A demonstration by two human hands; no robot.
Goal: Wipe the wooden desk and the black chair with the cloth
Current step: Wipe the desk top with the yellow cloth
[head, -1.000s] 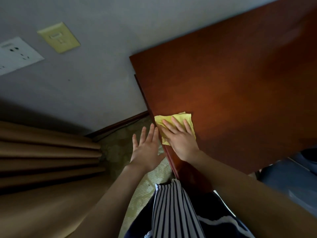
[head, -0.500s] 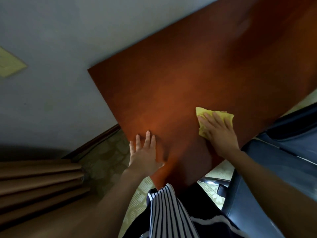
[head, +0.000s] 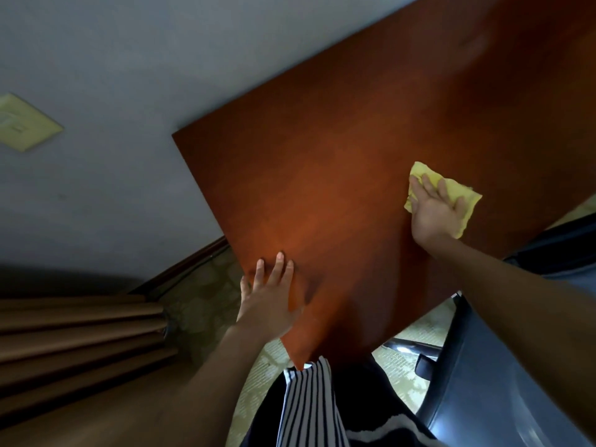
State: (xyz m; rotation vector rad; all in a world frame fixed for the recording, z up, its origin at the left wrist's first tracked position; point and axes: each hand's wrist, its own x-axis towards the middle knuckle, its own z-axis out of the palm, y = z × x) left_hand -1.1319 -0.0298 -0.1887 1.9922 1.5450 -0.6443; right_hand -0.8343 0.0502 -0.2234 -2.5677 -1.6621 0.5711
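**A:** What has shifted over the last second?

**B:** The right grip has swept the cloth away from the left edge of the surface, where it was just beside the left grip. It is now near the surface's right-hand edge. The left grip has come down onto the wood.

**A:** How far along is the job?

**B:** I'd judge it is partway through the desk. The near strip between the two grips has had a pass. The far stretch beyond the right grip seems still to be done. The chair, below and to the right of the right grip, is untouched.

**A:** And the hands, from the head view?

**B:** The right grip is spread flat, palm down, with straight fingers pressing the cloth rather than clutching it. The cloth lies under it, bunched past the fingertips. That arm reaches forward from the lower right. The left grip is also flat and holds nothing. It rests at the left edge, likely as a brace.
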